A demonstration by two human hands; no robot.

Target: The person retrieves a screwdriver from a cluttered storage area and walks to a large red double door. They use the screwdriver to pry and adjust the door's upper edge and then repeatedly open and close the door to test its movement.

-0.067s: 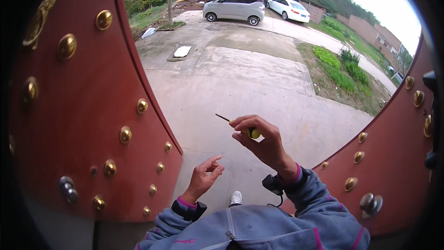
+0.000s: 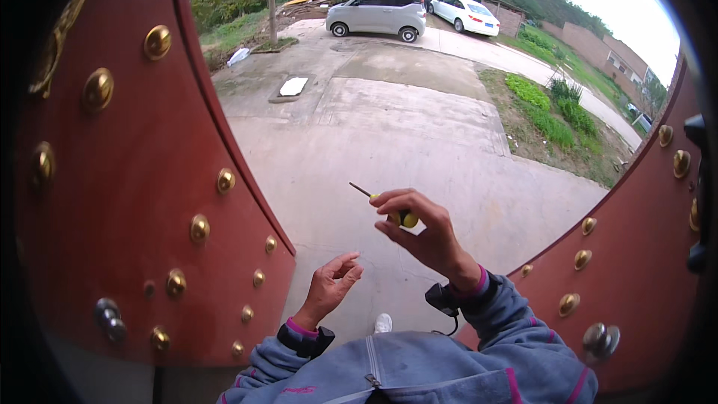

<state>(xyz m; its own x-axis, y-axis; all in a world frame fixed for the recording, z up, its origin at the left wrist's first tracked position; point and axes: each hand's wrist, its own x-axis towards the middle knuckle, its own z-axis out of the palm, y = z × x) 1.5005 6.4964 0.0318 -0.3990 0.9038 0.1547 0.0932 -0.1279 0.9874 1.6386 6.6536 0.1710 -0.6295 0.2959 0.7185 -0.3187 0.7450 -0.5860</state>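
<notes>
Thumb and fingers of the right hand clamp the yellow-and-black screwdriver by its handle, ahead of the left hand, whose grip I cannot tell. A light, steady hold, tip clear of the left fingers, seems best.

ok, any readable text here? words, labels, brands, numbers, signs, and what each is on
None legible.
White sedan, blue rear plate: too small to read.
Blue-grey jacket, pink mark: too blurred to read.
Yellow-and-black screwdriver in the right hand: no text visible; fingers cover part of the handle.
</notes>
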